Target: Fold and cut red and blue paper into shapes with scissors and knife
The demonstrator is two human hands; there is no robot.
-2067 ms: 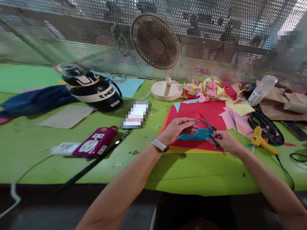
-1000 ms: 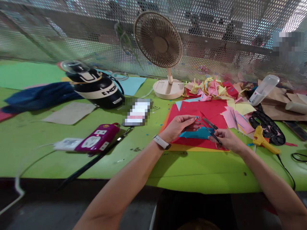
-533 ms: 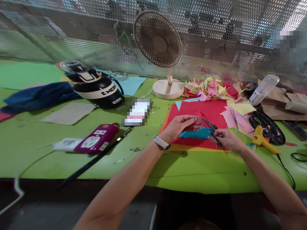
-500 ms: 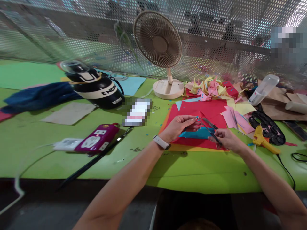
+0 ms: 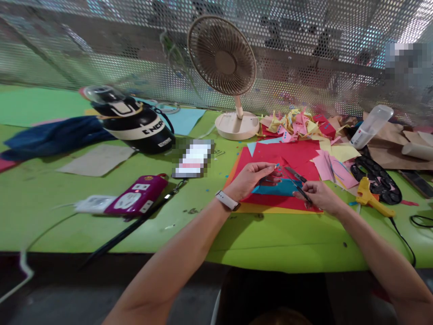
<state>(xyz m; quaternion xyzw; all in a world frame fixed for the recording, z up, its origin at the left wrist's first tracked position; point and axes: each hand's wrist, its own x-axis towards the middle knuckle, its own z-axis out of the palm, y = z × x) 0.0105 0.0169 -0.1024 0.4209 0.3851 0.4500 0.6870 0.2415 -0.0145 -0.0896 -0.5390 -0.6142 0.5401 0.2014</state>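
Observation:
My left hand [image 5: 255, 177] pinches a small blue scrap of paper [image 5: 277, 166] between thumb and forefinger above the red sheets. My right hand [image 5: 316, 196] is closed on the dark handles of a pair of scissors [image 5: 300, 185]. Their blades are spread and point up and left, a little way from the blue scrap. Beneath both hands a strip of blue paper [image 5: 275, 187] lies across the red paper [image 5: 267, 153], with an orange-yellow sheet [image 5: 270, 209] under that. The finer shape of the scrap is too small to tell.
Crumpled pink and yellow paper pieces [image 5: 294, 126] lie behind the sheets, beside the fan [image 5: 238, 126]. To the right are a yellow glue gun [image 5: 372, 201], a black palette [image 5: 377, 180] and a clear bottle [image 5: 372, 126]. Leftward are a phone [image 5: 194, 158], power strip [image 5: 137, 196] and large black bottle [image 5: 135, 124].
The scissor blades closed near the blue scrap about one second to half a second ago and now stand spread, slightly apart from it. Both hands stay nearly in place; the view shifted a little earlier.

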